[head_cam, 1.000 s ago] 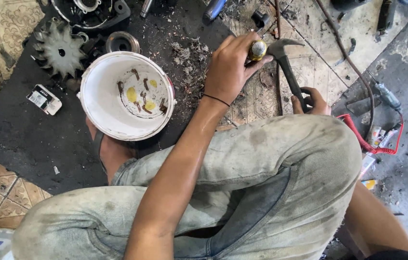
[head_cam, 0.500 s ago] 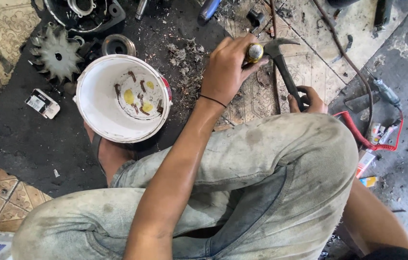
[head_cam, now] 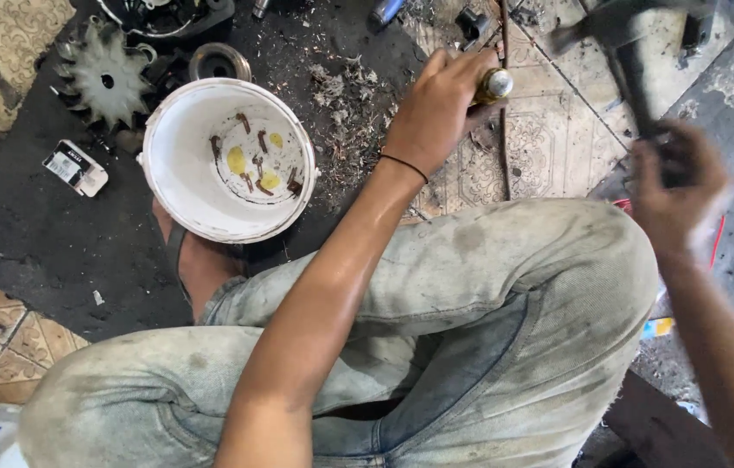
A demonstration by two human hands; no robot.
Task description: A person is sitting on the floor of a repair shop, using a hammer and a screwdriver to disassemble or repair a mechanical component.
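**Left hand pins the tool, hammer up on the right**

Left hand (head_cam: 436, 108) is out past my knee, fingers (head_cam: 438, 62) wrapped tight round a yellowish tool handle (head_cam: 490, 87) with a metal cap. Looks like a chisel or punch; the working end is hidden under my palm, so I can't tell what it bites on. The capped end points right and slightly up, towards the hammer side, so the long axis runs roughly left-to-right across the tiled floor (head_cam: 549, 147).

Right hand (head_cam: 677, 186) is closed round the hammer (head_cam: 623, 39) handle. It's motion-blurred, so the exact grip is unclear. The hammer head sits at the top edge of view, up and right of the capped end, well apart from it. The right hand is the nearer one to the hammer; only the left is on the tool.

Room:
- Between cap and hammer head: bare tile, plus a thin rod (head_cam: 503, 130) lying top-to-bottom just beside the cap.
- A small dark metal part (head_cam: 471, 22) lies near the fingers, above them.
- My bent knee in grey jeans (head_cam: 505, 286) closes off the near side, right under both wrists.
- Left of the left hand: debris and shavings (head_cam: 336, 87), then a white bucket (head_cam: 178, 186) with rusty bits and yellow pieces in it, touching my foot.
- Further left: a toothed fan disc (head_cam: 105, 80) and a ring-shaped part (head_cam: 219, 62), both well clear of the hands.
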